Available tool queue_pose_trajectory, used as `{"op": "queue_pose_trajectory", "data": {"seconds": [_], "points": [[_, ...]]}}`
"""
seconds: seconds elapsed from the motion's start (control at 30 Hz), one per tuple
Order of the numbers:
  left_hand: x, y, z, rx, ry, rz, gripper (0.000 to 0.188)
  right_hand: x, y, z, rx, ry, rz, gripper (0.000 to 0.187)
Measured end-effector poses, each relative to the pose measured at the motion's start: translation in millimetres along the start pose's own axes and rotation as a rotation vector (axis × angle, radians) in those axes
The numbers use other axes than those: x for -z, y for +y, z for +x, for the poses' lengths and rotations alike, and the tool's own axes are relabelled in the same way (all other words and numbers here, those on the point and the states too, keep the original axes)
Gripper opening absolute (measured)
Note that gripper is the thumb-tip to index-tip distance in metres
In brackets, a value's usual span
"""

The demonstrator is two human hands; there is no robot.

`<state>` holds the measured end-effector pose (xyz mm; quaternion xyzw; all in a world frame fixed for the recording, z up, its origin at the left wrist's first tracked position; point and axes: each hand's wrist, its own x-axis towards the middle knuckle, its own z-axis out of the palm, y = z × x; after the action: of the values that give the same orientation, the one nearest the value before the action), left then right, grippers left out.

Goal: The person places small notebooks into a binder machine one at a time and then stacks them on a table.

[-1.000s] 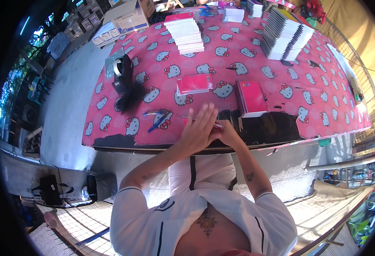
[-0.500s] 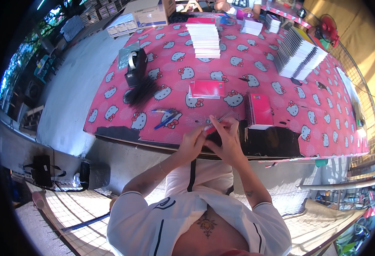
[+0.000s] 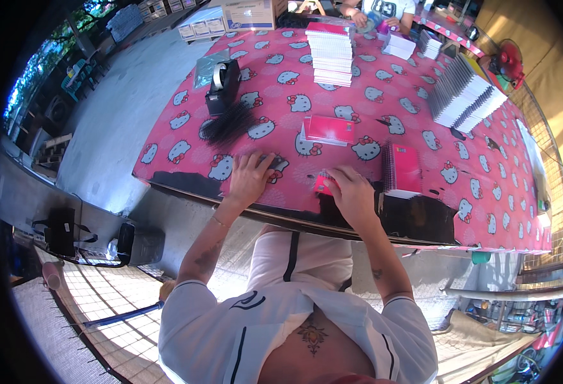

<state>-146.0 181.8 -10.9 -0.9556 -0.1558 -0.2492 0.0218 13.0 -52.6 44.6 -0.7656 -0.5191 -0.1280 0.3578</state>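
Note:
My left hand (image 3: 251,178) reaches down onto the pink tabletop, its fingers bent over a blue-handled hand tool that they mostly hide; a dark part of the tool (image 3: 274,162) shows by the fingertips. Near the table's front edge my right hand (image 3: 352,192) holds a small pink-covered notebook (image 3: 323,184), fingers across its top, over the black bare patch. Just right of it lies a pink spiral notebook (image 3: 404,168) with a dark coil. Beyond my hands sits a short pile of pink-covered booklets (image 3: 331,130).
A black tape dispenser (image 3: 224,89) and a bundle of black binding coils (image 3: 230,125) lie at the left. Tall notebook stacks stand at the back (image 3: 330,57) and right (image 3: 464,93). Across the table a person (image 3: 384,16) handles something purple. A red fan (image 3: 508,64) stands far right.
My hands have come apart: the left moved left onto the blue-handled tool, the right stays with the small pink notebook, now lower on the table. The view has shifted slightly.

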Motion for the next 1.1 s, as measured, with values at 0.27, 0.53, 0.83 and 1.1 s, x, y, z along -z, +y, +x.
{"op": "queue_pose_trajectory", "data": {"seconds": [0.27,0.53,0.83,1.1], "points": [[46,89,-13,0.851,-0.481,-1.823,0.041,-2,-2,-4,-0.072,-0.005,0.006,0.016],[31,95,-11,0.803,-0.499,-1.639,0.031,-5,-7,-6,-0.053,0.026,-0.011,0.013],[25,10,8,0.153,-0.163,-0.429,0.036,-8,-11,-6,-0.052,0.017,0.01,0.015],[25,114,51,-0.328,-0.232,-0.438,0.028,49,7,4,-0.118,0.269,0.111,0.019]]}}
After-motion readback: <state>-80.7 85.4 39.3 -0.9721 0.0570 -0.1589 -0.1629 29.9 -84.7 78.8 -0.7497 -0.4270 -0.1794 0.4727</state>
